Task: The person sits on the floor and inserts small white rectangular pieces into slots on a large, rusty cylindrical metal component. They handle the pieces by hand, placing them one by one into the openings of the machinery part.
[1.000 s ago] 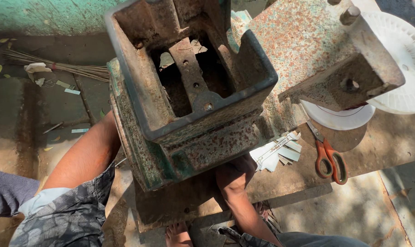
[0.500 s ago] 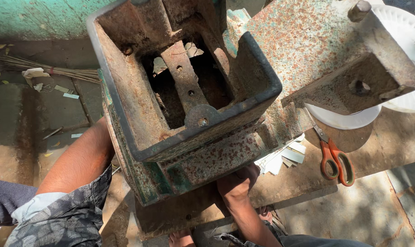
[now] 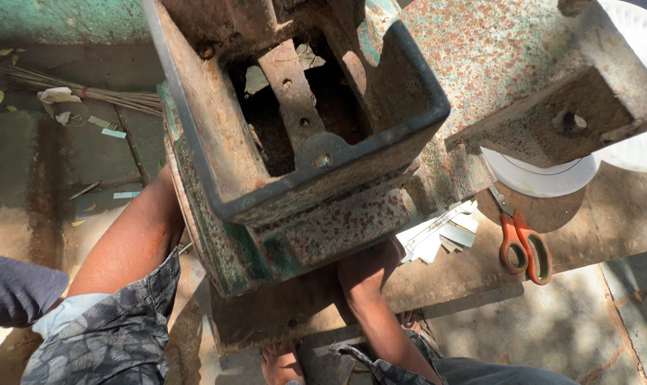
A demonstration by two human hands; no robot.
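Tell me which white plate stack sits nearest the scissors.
The smaller white plate stack just above the orange-handled scissors, tucked under the rusty machine. The other white plate stack lies farther off at the right edge.

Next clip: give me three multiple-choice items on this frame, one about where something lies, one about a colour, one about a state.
1. Where do the scissors lie?
A. On the bench right of the rusty machine
B. Inside the machine's hopper
C. On the ground by the broom

2. What colour are the scissor handles?
A. Blue
B. Orange
C. Black

3. What is the state of the machine's metal?
A. Freshly painted white
B. Polished and shiny
C. Rusted, with worn green paint

Answers: 1 A, they rest on the bench beside the white paper slips. 2 B, both loops are orange. 3 C, brown rust covers the casting and green patches remain. The hands are hidden under the machine; only the forearms show.
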